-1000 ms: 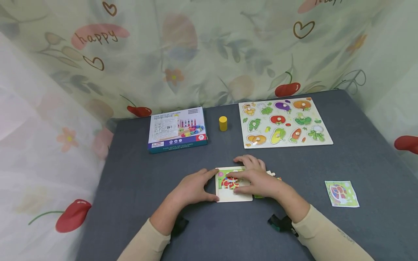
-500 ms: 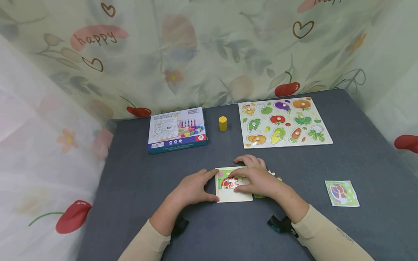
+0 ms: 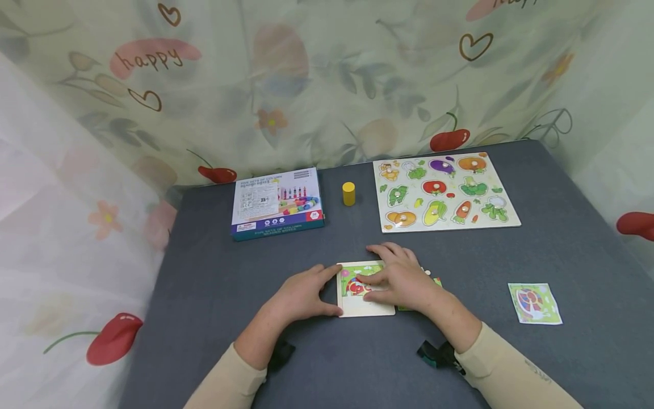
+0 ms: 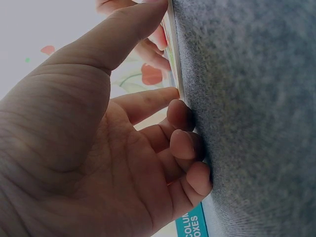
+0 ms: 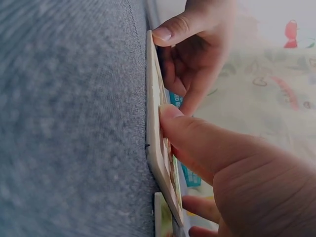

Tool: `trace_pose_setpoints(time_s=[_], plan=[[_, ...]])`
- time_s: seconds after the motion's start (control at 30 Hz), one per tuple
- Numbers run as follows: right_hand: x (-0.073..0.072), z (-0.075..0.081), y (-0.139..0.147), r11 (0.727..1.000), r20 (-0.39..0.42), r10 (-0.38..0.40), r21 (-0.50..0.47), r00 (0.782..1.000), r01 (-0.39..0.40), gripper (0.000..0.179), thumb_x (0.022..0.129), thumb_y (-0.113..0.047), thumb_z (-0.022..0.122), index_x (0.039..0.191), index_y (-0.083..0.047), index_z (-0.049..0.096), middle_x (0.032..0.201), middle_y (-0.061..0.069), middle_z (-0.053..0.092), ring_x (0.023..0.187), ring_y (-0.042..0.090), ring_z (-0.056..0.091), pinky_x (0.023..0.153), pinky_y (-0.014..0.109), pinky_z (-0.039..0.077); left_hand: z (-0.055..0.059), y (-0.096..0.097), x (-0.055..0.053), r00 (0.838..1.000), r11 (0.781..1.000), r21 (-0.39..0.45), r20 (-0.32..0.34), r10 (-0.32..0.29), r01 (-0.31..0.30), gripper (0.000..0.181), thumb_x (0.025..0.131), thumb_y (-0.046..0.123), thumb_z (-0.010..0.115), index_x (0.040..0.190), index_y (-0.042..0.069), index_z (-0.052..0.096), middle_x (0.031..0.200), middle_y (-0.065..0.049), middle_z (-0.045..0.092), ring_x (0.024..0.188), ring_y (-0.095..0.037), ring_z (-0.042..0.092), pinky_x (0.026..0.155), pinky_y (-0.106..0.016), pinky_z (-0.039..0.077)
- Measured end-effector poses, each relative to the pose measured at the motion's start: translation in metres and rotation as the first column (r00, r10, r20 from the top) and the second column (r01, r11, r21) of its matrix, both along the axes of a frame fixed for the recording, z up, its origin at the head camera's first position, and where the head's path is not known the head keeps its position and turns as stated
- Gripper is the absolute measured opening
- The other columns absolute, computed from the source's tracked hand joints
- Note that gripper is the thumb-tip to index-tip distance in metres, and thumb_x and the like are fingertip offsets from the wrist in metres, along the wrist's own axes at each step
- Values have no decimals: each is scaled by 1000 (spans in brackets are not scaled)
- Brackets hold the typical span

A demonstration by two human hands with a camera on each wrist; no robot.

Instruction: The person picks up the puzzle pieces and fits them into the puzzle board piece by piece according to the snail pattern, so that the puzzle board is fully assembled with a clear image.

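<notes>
A small jigsaw puzzle board [image 3: 364,308] with a pale wooden frame lies on the table, its upper part filled with a green and red picture and its lower strip bare wood. Thumb and index finger of my left hand [image 3: 305,293] hold the board at its left corners; the other fingertips rest on the tabletop in the left wrist view. Over the board's right half, my right hand [image 3: 403,279] has thumb and index finger on a jigsaw piece [image 3: 368,289], mostly hidden below them. The right thumb [image 5: 178,122] meets the board's surface in the right wrist view.
Loose jigsaw pieces [image 3: 437,281] lie partly under my right hand, beside the board. A picture card [image 3: 535,304] sits farther right. Behind are a boxed bead set [image 3: 278,203], a yellow cylinder [image 3: 349,193] and a vegetable peg puzzle [image 3: 446,193].
My right index finger has bent and drawn closer to the thumb, and the right hand has shifted slightly over the board. The left hand and the board stay in place.
</notes>
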State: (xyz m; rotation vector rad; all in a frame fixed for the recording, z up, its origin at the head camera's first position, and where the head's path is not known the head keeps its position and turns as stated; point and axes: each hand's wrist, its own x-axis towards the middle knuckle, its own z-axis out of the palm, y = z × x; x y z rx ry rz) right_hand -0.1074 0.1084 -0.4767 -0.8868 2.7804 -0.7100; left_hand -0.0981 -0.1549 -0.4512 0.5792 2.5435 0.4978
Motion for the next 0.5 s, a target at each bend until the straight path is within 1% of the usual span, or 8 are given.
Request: trace_pose_setpoints(time_s=[0.17, 0.27, 0.37, 0.5], plan=[[2, 0, 0, 1000, 0, -10, -2, 1000, 10, 43, 84, -51, 83, 123, -35, 76, 164, 14, 29, 149, 44, 18, 112, 67, 14, -1, 0, -1, 1000, 1000, -3, -3, -2, 2, 94, 79, 57, 84, 158, 22, 44, 111, -1, 58, 88, -17, 54, 74, -34, 47], [1, -1, 0, 1000, -9, -4, -6, 1000, 4, 44, 84, -51, 82, 124, -34, 76, 166, 13, 26, 150, 45, 15, 113, 68, 11, -2, 0, -1, 1000, 1000, -4, -4, 2, -2, 94, 79, 57, 84, 157, 22, 44, 114, -2, 59, 91, -17, 55, 78, -36, 48], [0, -1, 1, 1000, -11, 5, -24, 1000, -5, 45, 84, -51, 82, 125, -34, 76, 165, 13, 28, 150, 44, 16, 113, 67, 11, -2, 0, -1, 1000, 1000, -3, -6, 6, -6, 94, 79, 57, 84, 157, 22, 44, 116, -3, 59, 91, -18, 55, 80, -37, 49], [0, 2, 3, 997, 1, 5, -73, 1000, -4, 49, 83, -50, 84, 127, -33, 75, 163, 12, 32, 148, 43, 19, 112, 68, 13, -3, 1, -1, 1000, 1000, -4, -13, 3, -3, 95, 79, 58, 84, 157, 22, 44, 112, -2, 59, 88, -17, 55, 77, -36, 48]])
